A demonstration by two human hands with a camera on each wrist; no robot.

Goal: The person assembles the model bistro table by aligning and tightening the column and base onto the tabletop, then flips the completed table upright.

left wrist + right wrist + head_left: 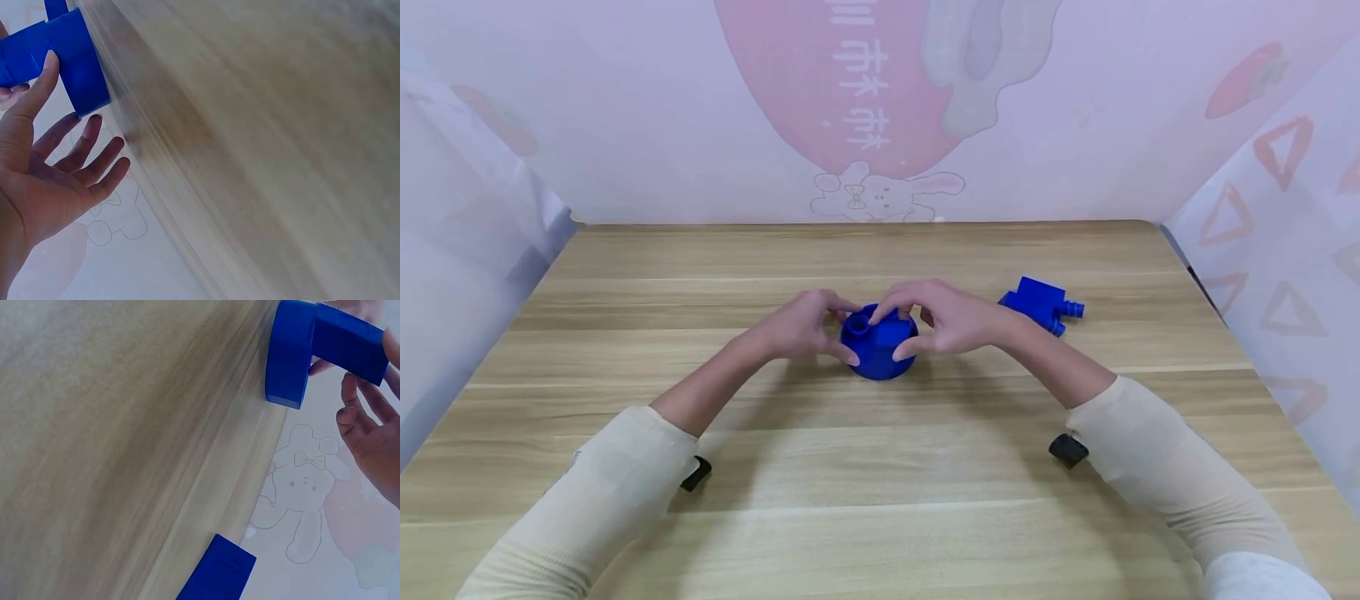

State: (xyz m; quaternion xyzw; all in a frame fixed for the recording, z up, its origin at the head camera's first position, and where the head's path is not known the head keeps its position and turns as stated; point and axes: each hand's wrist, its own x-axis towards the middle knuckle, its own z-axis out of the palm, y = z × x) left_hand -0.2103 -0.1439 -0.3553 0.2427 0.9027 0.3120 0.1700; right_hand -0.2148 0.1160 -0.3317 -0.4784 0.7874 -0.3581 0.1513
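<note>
A round blue plastic base (880,368) rests on the table, with a short open tube (858,324) and a blue rectangular block (892,335) rising from its top. At the base's left edge, my left hand (805,325) holds it between thumb and index finger; the left wrist view shows the other fingers spread loosely beside the base (86,78). From the right, my right hand (951,317) grips the block (350,345), thumb at the front and index finger reaching over the top near the tube. Its lower fingers are bent.
Another blue plastic part (1036,302), boxy with ribbed nozzles, lies on the wooden table (880,475) behind my right forearm. Small black pieces show beside both sleeves. A printed cloth backdrop (662,108) stands along the table's far edge.
</note>
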